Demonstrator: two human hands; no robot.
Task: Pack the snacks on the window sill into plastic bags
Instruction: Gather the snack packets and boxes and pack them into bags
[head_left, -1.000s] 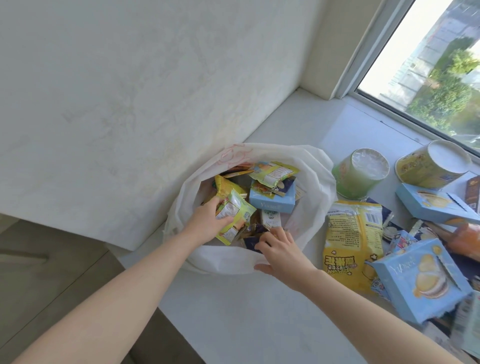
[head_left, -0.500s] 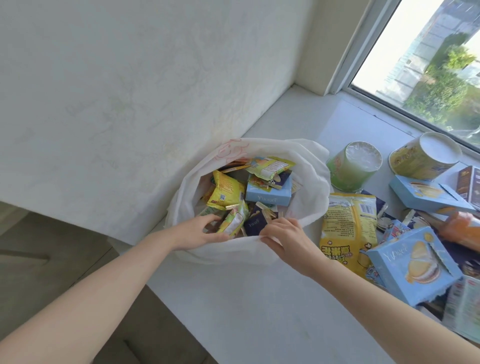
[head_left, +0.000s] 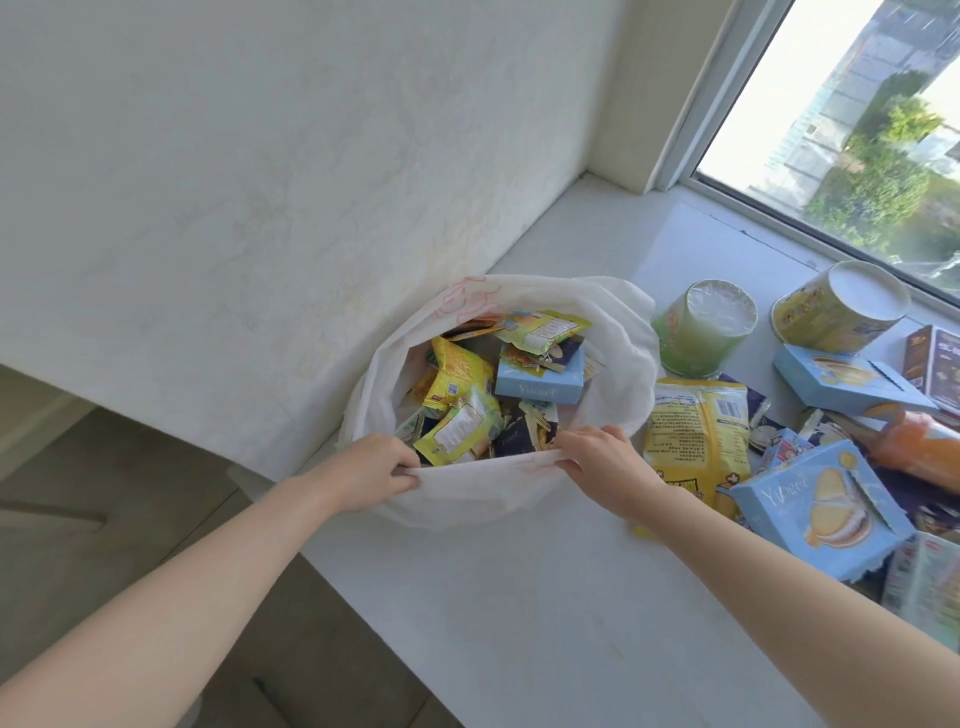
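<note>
A white plastic bag (head_left: 626, 332) stands open on the window sill (head_left: 519, 597) against the wall. Inside lie several snacks: yellow packets (head_left: 457, 376), a light blue box (head_left: 540, 382) and dark wrappers. My left hand (head_left: 376, 470) pinches the bag's near rim at its left end. My right hand (head_left: 602, 457) grips the same rim at its right end. The rim is stretched between the two hands.
Right of the bag lie loose snacks: a yellow popcorn bag (head_left: 696, 436), a green cup (head_left: 701, 335), a yellow tub (head_left: 836, 306), two light blue biscuit boxes (head_left: 815, 512), an orange packet (head_left: 930, 447). The window (head_left: 857, 130) is behind them; the sill's edge drops off at left.
Both hands came out of the bag, leaving the packets inside, and took hold of its near rim, pulling it taut.
</note>
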